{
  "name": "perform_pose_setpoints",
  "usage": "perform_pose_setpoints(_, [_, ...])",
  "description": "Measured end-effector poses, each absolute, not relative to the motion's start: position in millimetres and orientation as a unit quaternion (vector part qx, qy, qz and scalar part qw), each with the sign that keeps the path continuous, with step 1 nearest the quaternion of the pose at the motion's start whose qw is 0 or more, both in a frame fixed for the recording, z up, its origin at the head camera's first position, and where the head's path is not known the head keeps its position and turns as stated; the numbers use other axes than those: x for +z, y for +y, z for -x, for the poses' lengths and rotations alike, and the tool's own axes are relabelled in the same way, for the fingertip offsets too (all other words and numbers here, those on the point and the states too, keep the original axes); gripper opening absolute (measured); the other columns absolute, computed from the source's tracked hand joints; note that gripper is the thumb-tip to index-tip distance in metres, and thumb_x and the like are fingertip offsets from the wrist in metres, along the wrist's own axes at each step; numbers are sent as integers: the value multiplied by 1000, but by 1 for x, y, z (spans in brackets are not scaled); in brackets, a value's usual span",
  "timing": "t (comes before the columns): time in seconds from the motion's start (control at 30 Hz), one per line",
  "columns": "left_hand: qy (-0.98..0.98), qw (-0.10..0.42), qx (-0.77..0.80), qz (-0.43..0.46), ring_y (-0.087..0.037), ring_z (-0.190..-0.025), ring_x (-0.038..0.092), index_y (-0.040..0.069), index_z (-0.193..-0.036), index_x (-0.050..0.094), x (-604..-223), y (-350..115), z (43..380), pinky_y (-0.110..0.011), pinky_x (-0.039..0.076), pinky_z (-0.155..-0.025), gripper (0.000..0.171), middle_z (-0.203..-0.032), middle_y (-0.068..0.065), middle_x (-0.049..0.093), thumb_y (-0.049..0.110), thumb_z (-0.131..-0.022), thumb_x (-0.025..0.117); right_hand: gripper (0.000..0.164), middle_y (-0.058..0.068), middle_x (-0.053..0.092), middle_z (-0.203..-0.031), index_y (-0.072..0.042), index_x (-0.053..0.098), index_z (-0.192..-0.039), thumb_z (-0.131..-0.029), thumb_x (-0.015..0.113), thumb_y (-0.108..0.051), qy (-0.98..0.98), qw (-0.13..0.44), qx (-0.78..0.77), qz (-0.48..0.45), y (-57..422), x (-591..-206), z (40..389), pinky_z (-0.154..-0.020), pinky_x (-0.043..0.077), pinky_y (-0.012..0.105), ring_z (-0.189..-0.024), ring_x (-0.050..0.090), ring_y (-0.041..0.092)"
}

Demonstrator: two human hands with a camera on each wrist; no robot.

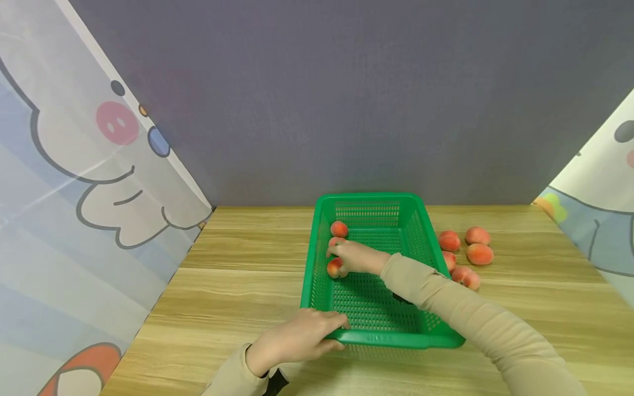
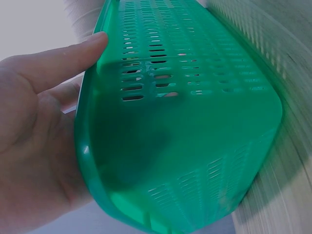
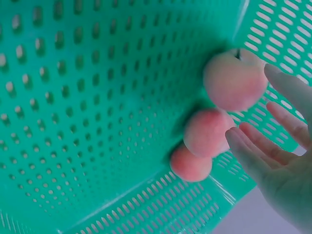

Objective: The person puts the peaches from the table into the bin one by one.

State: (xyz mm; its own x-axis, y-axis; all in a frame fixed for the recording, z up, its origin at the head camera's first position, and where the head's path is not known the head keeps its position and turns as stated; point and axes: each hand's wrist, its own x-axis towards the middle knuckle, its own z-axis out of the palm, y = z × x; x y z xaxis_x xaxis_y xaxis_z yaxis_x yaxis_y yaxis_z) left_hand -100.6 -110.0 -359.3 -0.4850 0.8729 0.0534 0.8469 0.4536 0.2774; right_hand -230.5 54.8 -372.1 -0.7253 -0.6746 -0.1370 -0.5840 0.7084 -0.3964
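Observation:
A green plastic basket (image 1: 383, 338) with slotted walls stands on the table, three reddish peaches in a row along its left wall. My left hand (image 1: 304, 334) grips the rim at the near left corner; in the left wrist view its thumb (image 2: 73, 56) lies over the rim, the other fingers outside. Inside the basket, my right hand (image 1: 358, 257) is over the row with fingers spread. The right wrist view shows its fingertips close beside the largest-looking peach (image 3: 236, 80) and the middle peach (image 3: 207, 132), nothing gripped. Beyond them sits the third peach (image 3: 191, 163).
Several more peaches (image 1: 479, 254) lie on the wooden table (image 1: 247, 264) just right of the basket, some partly hidden by its wall. A grey panel (image 1: 322, 110) rises behind the table. Cartoon-printed sheets (image 1: 99, 181) hang at the sides.

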Motion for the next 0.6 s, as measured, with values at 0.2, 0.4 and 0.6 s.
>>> perform_pose_setpoints(0.2, [852,49,135,-504,6,-65,44,13,-96,54,-359,-110,101,-15,40,-64,21,-89,9,60,25,-81,64,44,11,46,-125,-4,54,-117,-77,69,-12,910,125,-170,358,60,-362,228,-85,42,33,-110,47,25])
perform_pose_setpoints(0.4, [853,49,131,-503,6,-68,48,14,-96,54,-358,-111,100,-14,41,-65,21,-91,9,60,25,-81,64,37,11,51,-112,-7,56,-112,-77,68,-13,901,106,-180,381,68,-348,223,-78,43,31,-98,51,23])
perform_pose_setpoints(0.6, [853,53,135,-501,6,-66,45,13,-96,55,-358,-111,100,-14,41,-65,21,-90,8,60,24,-81,64,41,12,54,-116,-5,55,-114,-75,69,-11,896,72,-179,400,77,-333,219,-82,44,32,-106,51,26])
